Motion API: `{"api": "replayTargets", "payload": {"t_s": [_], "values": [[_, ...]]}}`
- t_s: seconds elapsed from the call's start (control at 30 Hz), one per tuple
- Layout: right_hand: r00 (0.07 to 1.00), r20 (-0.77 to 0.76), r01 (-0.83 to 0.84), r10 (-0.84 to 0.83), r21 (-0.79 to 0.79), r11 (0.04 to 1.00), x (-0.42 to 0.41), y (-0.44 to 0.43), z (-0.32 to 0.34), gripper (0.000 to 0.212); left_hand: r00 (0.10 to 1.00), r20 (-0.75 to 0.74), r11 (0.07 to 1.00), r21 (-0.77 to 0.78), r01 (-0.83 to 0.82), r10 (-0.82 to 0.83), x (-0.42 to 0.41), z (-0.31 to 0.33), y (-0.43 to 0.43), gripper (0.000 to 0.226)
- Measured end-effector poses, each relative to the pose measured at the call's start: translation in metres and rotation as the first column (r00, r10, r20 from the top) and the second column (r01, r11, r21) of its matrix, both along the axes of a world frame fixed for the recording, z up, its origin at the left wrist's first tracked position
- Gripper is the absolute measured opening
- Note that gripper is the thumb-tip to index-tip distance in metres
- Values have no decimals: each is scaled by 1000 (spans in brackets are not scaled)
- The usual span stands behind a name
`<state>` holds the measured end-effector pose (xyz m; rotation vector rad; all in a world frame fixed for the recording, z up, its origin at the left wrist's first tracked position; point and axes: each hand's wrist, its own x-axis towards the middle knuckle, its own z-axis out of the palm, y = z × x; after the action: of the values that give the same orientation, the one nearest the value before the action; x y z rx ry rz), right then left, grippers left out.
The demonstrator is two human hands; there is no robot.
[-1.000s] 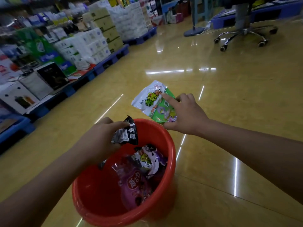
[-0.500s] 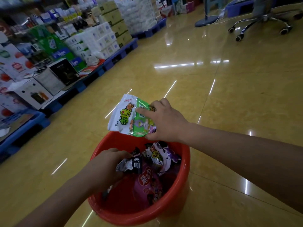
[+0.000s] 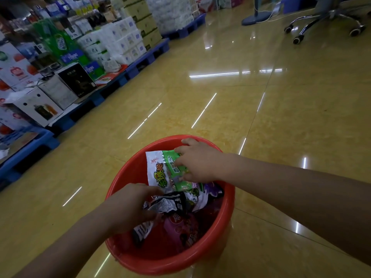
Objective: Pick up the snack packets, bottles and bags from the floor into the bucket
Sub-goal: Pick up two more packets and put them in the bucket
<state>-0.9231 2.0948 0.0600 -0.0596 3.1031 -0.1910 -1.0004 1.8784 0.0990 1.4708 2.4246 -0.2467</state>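
Observation:
A red plastic bucket (image 3: 224, 223) stands on the glossy yellow floor below me. Both hands reach into it. My right hand (image 3: 197, 163) grips a white and green snack packet (image 3: 160, 173) held inside the bucket's far rim. My left hand (image 3: 130, 205) pinches a crumpled black and silver packet (image 3: 166, 204) lying on the pile. Underneath sit a pink-purple packet (image 3: 180, 227) and a white and purple one (image 3: 200, 197).
Blue pallets (image 3: 144, 61) along the left carry stacked boxes (image 3: 34, 109) and tissue packs. An office chair base (image 3: 325, 23) and a fan stand (image 3: 257, 19) sit at the far right. Bare yellow floor (image 3: 220, 101) stretches beyond the bucket.
My right hand has lowered the white and green packet from above the far rim into the bucket. My left hand has sunk deeper with the black packet. The view has tilted down.

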Motion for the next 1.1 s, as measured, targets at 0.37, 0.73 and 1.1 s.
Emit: {"api": "replayTargets", "payload": {"t_s": [0.37,0.73,1.1], "values": [[912,405,-26,-67,220,975,-18,-13,-35,41,994,43,916,-388,108,-99,24,-33,18,63],[864,500,-56,-62,217,974,-16,-16,-39,43,997,50,909,-410,74,-59,21,-30,21,49],[998,-30,52,-54,-58,997,23,8,17,39,997,-34,995,-74,60,-63,15,52,81,50]]}}
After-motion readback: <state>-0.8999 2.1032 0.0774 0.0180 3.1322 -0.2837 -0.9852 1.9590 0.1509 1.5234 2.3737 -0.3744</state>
